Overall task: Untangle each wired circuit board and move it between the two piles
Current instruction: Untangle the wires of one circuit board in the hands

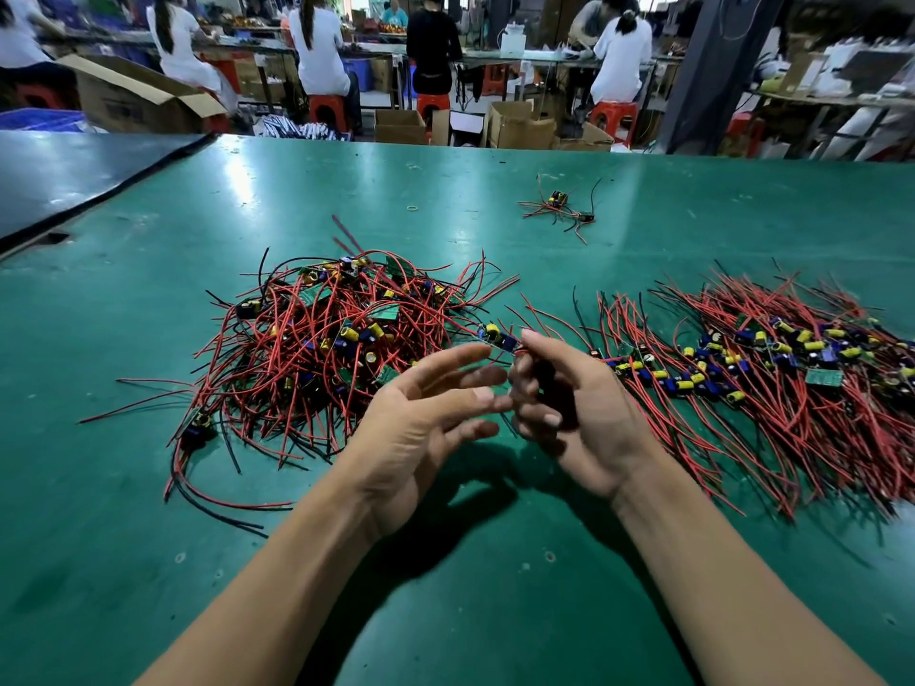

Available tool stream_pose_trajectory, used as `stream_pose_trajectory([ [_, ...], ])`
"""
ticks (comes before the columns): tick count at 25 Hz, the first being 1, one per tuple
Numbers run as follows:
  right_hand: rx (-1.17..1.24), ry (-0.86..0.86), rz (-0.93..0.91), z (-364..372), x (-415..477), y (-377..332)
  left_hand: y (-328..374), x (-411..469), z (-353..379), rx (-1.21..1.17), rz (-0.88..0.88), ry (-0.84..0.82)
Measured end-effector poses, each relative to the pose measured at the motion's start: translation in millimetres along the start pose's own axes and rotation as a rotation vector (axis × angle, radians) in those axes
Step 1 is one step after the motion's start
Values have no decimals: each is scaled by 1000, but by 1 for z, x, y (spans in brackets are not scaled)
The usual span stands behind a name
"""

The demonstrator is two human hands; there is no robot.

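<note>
Hands meet over the gap between the two heaps, and you're mid-transfer with one unit. Your right hand (574, 403) has its fingers curled in, pinching what looks like the leads of a single circuit board (497, 337). The blur there is heavy, so take the exact pinch point as my best reading. The board itself pokes up just above your thumb tip, yellow capacitor showing, right at the edge of the tangled pile (317, 339). Your left hand (426, 408) is spread wide, palm up, gripping nothing, fingertips almost touching the right.

I'd call this the freeing step: one red lead seems to trail back toward the knot. Next move wants that empty left hand to draw the wires straight, then a swing across to the combed-out pile (772, 373) on your right, laying the wires parallel with the rest.

Underneath, a green table (495, 586), scuffed and shiny under the lights. A small stray cluster (562, 207) sits well apart at the far side, with a rubber band (412, 208) near it. Beyond, workers (317, 47) sit on red stools (327, 108) among cardboard boxes (520, 123).
</note>
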State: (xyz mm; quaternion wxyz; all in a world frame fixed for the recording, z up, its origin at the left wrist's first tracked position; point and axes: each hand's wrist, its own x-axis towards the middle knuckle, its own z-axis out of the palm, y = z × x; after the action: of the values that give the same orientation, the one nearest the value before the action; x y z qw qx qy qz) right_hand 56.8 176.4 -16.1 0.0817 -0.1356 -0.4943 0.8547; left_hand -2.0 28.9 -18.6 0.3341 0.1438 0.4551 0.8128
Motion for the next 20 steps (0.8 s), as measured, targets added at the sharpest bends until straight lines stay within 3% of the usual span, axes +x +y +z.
stream_pose_trajectory([
  [4, -205, -138, 132, -12, -6, -5, 4, -2, 0, 8, -213, -111],
  [7, -281, -165, 151, -13, -7, -5, -1, -3, 2, 92, -217, -136],
  [15, -258, 110, 25, -1, -1, 5, -10, 3, -4, 171, -121, -55],
  [20, -133, 70, 52, -2, 3, 0, -10, 5, -5, 227, -160, -84],
])
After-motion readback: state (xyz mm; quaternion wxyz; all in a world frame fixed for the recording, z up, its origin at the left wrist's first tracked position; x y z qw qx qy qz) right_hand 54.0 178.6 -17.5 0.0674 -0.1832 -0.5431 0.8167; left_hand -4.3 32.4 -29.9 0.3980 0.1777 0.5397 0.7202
